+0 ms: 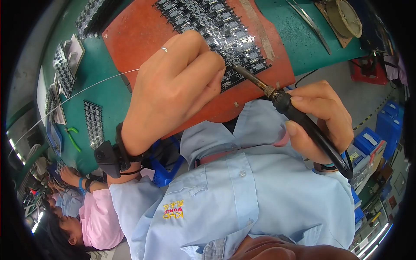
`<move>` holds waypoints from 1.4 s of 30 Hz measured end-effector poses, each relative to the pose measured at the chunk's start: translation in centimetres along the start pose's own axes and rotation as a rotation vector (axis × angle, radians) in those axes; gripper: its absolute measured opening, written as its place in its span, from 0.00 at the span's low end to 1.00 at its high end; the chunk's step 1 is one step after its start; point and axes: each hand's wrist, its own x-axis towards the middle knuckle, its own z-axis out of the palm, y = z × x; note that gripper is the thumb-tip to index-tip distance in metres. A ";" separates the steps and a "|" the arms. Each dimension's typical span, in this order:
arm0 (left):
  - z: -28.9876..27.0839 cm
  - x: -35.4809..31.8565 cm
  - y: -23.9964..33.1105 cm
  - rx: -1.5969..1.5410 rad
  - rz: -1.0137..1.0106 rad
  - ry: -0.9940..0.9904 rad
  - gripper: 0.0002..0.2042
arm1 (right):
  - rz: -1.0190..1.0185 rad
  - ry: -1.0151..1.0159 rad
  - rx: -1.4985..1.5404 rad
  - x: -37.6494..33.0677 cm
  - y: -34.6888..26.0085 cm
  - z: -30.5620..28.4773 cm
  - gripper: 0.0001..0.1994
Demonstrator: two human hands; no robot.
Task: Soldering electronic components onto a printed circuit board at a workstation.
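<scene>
My right hand [325,117] grips a black-handled soldering iron [310,125], its metal tip pointing up and left at a panel of small circuit boards [216,21]. That panel lies on an orange-red work plate [130,28]. Over the panel's near left part is my left hand [173,82], fingers curled tightly. A thin solder wire [86,88] runs from the left side into this hand; its end is hidden by the fingers. The iron's tip sits at the panel's near edge, close by my left knuckles. Whether it touches a joint I cannot make out.
Tweezers [311,25] and a round tan dish [348,19] lie at the right of the green table [286,11]. To the left are another board panel [93,123] and green-handled pliers [73,138]. A co-worker in a pink sleeve [102,216] sits at lower left.
</scene>
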 end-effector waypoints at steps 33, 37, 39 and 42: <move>0.0 -1.2 -1.1 0.056 0.242 -0.053 0.11 | -0.016 0.102 -0.044 0.5 -1.1 0.1 0.19; 0.1 -1.2 -1.2 0.052 0.245 -0.039 0.11 | -0.004 0.103 -0.038 0.4 -1.1 0.3 0.19; 0.2 -1.1 -1.2 0.052 0.247 -0.040 0.11 | 0.000 0.103 -0.036 0.4 -1.0 0.3 0.19; 0.0 -1.3 -1.2 0.060 0.237 -0.042 0.11 | -0.014 0.086 -0.028 0.5 -0.9 0.4 0.20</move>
